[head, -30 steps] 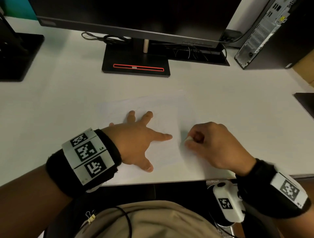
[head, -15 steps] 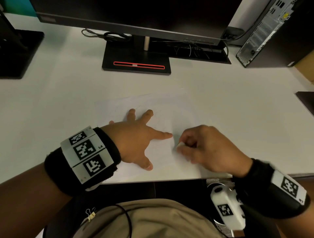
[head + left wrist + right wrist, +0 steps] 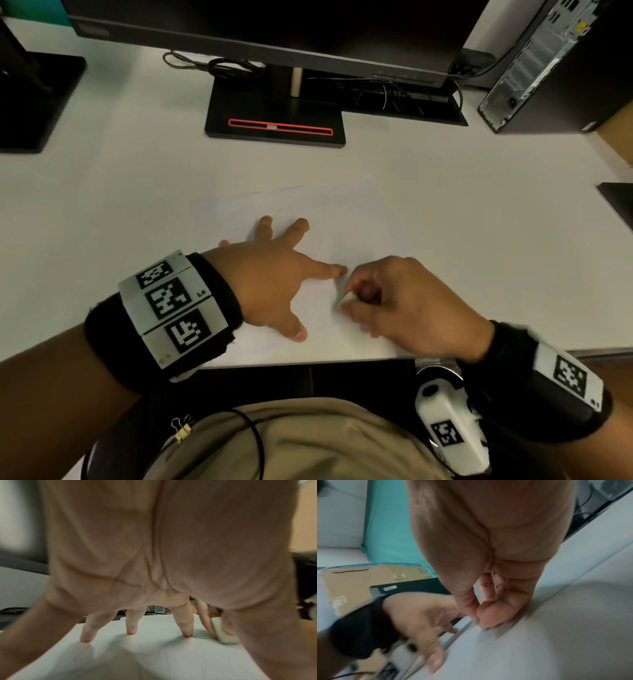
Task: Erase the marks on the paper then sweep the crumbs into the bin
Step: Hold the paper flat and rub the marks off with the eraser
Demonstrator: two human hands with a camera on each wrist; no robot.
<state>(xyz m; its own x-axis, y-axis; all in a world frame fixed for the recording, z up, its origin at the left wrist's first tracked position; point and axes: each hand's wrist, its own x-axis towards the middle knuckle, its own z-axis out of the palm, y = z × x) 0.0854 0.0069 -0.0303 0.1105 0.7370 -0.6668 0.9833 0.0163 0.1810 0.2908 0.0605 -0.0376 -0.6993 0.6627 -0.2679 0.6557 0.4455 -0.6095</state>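
We're mid-erase: left hand (image 3: 274, 284) splayed flat pinning the paper (image 3: 349, 219) at the tabletop's (image 3: 479, 240) near edge, right hand (image 3: 397, 305) pinching the eraser (image 3: 226, 632) onto it just right of the left; next, likely more rubbing, then crumbs.

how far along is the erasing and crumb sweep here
Done: nothing can be confirmed; faint pencil lines still show on the paper.
In hand: the left hand presses the sheet flat with spread fingers while the right hand pinches a white eraser against the paper, so the erasing is under way.
Left: the rest of the marks, then the sweep; no crumbs or bin are visible in these views.
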